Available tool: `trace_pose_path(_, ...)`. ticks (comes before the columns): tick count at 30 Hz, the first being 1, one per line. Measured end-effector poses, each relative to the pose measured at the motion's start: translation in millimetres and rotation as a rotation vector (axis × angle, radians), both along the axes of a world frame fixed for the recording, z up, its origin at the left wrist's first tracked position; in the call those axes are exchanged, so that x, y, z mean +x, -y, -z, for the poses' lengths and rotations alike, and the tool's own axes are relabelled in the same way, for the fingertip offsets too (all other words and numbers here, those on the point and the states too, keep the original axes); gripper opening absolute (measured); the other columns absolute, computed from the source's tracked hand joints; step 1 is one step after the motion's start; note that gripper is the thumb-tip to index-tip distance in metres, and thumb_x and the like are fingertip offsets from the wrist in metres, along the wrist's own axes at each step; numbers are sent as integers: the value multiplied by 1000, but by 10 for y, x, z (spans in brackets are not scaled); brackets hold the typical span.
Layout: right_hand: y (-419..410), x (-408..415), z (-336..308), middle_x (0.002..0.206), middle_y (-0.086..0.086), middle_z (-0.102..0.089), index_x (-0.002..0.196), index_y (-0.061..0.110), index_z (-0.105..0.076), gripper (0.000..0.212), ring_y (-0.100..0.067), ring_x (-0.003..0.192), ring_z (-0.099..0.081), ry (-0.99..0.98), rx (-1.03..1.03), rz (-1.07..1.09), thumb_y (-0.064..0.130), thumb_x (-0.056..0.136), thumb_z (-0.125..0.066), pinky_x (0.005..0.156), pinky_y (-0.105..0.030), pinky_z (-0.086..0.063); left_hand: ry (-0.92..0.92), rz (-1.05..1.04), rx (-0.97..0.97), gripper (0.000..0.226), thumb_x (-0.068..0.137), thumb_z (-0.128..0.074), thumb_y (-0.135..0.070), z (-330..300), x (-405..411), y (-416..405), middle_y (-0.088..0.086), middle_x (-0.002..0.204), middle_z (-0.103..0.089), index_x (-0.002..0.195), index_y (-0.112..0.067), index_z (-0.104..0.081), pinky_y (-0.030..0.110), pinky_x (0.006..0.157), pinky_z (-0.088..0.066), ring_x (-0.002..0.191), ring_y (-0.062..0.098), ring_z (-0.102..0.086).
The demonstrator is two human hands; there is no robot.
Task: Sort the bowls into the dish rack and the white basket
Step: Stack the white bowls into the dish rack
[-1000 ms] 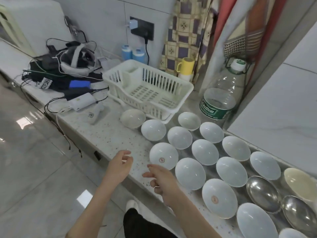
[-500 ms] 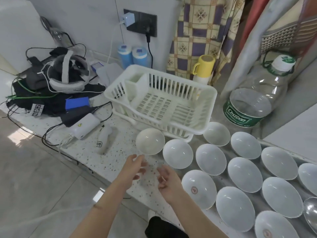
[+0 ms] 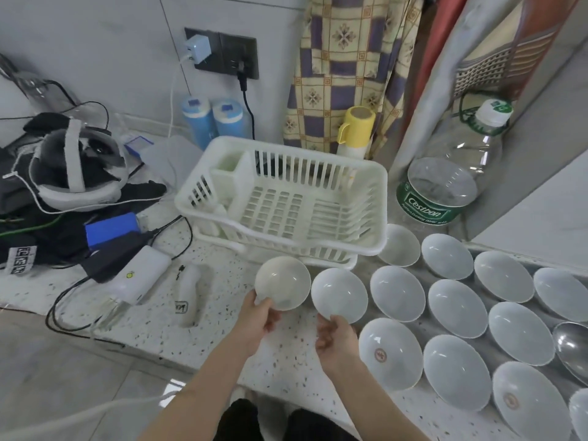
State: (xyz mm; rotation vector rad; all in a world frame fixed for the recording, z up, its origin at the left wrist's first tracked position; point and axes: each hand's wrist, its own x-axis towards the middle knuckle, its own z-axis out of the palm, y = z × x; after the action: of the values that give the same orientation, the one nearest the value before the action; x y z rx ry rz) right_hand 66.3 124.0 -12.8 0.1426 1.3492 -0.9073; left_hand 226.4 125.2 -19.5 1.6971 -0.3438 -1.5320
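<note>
Counter (image 3: 222,326): pale speckled stone, matte, running left to right along a tiled wall.

White basket (image 3: 286,202): moulded plastic, rectangular, slatted walls and gridded floor, with a small upright compartment at its far-left corner; it sits on a matching drip tray in the middle of the counter.

Cream bowl (image 3: 283,288): round, glossy, slightly off-white, just near of the basket. The left hand (image 3: 257,323) grips its near rim, thumb over the edge and fingers curled beneath.

White bowl (image 3: 339,296): round, smooth, glazed, immediately right of the cream bowl. The right hand (image 3: 337,340) pinches its near rim with curled fingertips.

Further bowls (image 3: 397,292): same white glazed form, laid open side up in slanting rows to the right; two near ones bear a small reddish round mark inside. A polished metal bowl (image 3: 572,348) shows at the right edge.

Water bottle (image 3: 445,183): large, clear ribbed plastic, green label, white cap, right of the basket.

Yellow mug (image 3: 356,125): cylindrical, handled, inverted on a pale container behind the basket.

Left end: a headset (image 3: 76,167) with white strap, dark cables, a white power bank (image 3: 140,275).
</note>
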Motion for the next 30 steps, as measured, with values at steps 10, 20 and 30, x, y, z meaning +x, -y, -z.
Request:
trace_pose_path(10, -288, 426, -258, 101, -16, -73, 117, 8, -54, 28, -9, 46, -34, -140, -6, 240, 10, 90, -45, 31, -17, -27, 7, 261, -19, 48, 89, -48, -8, -263, 677, -194, 19, 80, -77, 133, -28, -46, 25, 47, -35, 46, 12, -41)
trace_pose_path(20, -296, 727, -755, 87, -17, -76, 92, 10, -48, 14, -7, 40, -27, -233, -259, 380, 4, 81, -43, 35, -16, -26, -115, 386, -354, 56, 69, -58, -23, -841, 1086, 81, 2, 67, -65, 124, -32, -57, 21, 45, -33, 48, 12, -38)
trace_pose_path(30, 234, 747, -1264, 76, -17, -63, 75, 11, -50, 12, -8, 43, -28, -510, -638, 333, 1, 79, -45, 38, -14, -26, -84, 315, -534, 45, 77, -57, -20, -1259, 1353, 609, 23, 86, -75, 121, -22, -56, 20, 43, -36, 47, 11, -43)
